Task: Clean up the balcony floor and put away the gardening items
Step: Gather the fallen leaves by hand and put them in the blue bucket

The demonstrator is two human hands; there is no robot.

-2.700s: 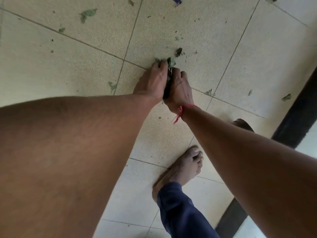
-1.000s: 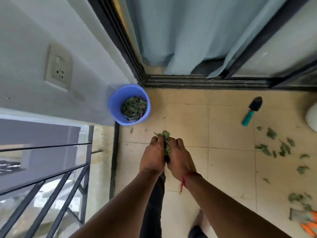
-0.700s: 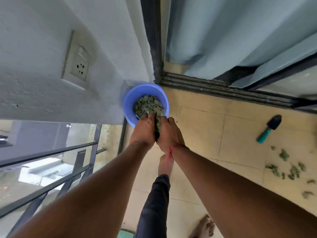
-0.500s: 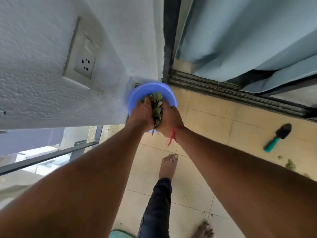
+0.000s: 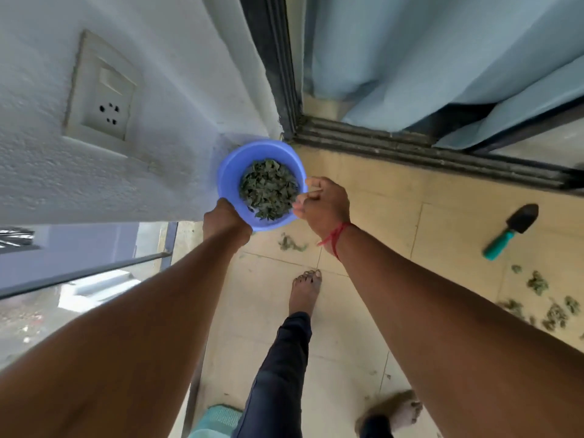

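Bucket [image 5: 230, 178] of leaves [image 5: 268, 188] is set by the wall [image 5: 177, 172], right hand [image 5: 325, 203] loose and empty beside its rim, left hand [image 5: 226, 218] with grip hidden; both should be shaken clean above its opening.

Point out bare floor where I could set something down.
Bare tiles lie between the blue bucket and the trowel, along the door track. Crowded: leaf litter along the right edge, and a small clump just before the bucket.
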